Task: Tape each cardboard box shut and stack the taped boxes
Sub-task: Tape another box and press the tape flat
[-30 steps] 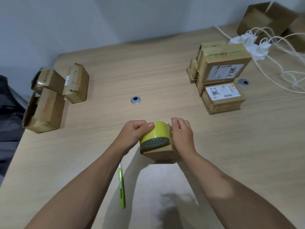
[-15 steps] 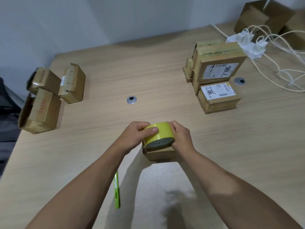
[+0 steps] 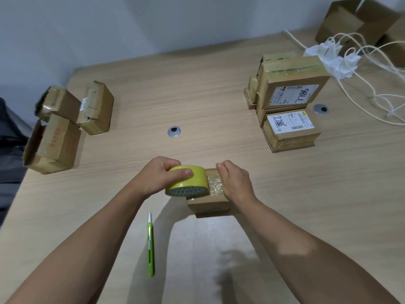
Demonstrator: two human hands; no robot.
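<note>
A small cardboard box [image 3: 208,204] lies on the table in front of me. My left hand [image 3: 158,177] grips a yellow-green tape roll [image 3: 188,183] at the box's left side. A clear strip of tape [image 3: 213,184] runs from the roll across the box top. My right hand [image 3: 235,182] rests on the box's right part, fingers curled down over the tape end. At the right stands a stack of taped boxes [image 3: 289,99] with white labels. Three open, untaped boxes [image 3: 65,128] lie at the left edge.
A green utility knife [image 3: 150,244] lies on the table near my left forearm. White cables and a power strip [image 3: 341,60] spread at the back right, with larger cardboard boxes [image 3: 359,20] behind them. Two metal grommets [image 3: 174,131] are set in the tabletop.
My left hand has pulled the tape roll to the left, off the box top, drawing a strip of tape out across it. My right hand stays on the box's right side.
</note>
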